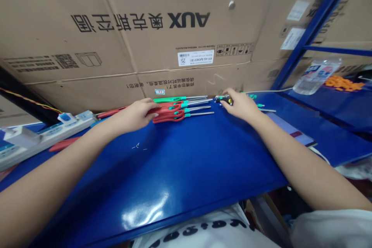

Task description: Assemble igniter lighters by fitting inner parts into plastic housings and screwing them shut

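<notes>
Several long-nosed lighters lie side by side near the back of the blue table, with red handles, teal triggers and thin metal tubes pointing right. A green-handled one lies behind them. My left hand curls its fingers and thumb around the red handle ends. Further right, my right hand closes finger and thumb around a small black-and-yellow tool, possibly a screwdriver; its exact kind is unclear. Thin metal pieces and teal parts lie around that hand, partly hidden by it.
A cardboard sheet stands along the table's back. White power strips with plugs are at left, beside another red handle. A phone lies at right. Beyond are a clear plastic bottle and orange pieces. Tiny slivers lie mid-table.
</notes>
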Motion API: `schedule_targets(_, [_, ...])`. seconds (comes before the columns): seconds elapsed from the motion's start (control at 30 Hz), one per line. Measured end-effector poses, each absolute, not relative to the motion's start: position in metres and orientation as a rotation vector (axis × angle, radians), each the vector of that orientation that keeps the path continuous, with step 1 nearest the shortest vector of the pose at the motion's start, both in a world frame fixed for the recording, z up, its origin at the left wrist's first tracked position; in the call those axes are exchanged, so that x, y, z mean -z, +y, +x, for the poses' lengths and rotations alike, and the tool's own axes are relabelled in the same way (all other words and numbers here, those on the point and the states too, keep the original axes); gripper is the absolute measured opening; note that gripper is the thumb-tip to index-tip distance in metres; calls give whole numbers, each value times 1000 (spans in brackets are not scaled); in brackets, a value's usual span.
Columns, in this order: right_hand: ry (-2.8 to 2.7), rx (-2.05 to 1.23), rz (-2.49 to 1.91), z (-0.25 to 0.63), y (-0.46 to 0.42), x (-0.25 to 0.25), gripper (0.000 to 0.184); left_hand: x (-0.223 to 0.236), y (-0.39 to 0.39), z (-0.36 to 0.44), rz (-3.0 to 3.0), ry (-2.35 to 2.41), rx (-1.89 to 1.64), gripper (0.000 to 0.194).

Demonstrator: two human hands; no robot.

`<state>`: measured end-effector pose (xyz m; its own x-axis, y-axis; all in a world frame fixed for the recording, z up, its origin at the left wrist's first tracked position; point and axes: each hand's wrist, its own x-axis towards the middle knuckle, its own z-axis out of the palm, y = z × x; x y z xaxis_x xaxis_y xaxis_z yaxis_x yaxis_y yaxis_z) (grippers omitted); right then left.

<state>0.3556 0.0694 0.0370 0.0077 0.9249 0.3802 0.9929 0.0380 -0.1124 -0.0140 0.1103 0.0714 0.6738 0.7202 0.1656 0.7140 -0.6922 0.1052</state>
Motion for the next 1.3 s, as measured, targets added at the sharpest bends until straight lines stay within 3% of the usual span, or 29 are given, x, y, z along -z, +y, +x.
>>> schedule_targets(0.33, [-2232,147,-2015,351,74,-18,47,-54,126,-8,2893,1220,-319,32])
schedule_targets(0.57, [-2256,215,-1868,349,76,-14,37,-41,130,-10,2909,1233,-479,33])
schedule_targets(0.8, [-2435,404,-1471,336,84,-3,15,-29,122,-11,2998,1223,-548,37])
schedule_targets(1.3, [-2423,419,-1441,325,90,15,22,-17,105,-12,3245,1214,-466,46])
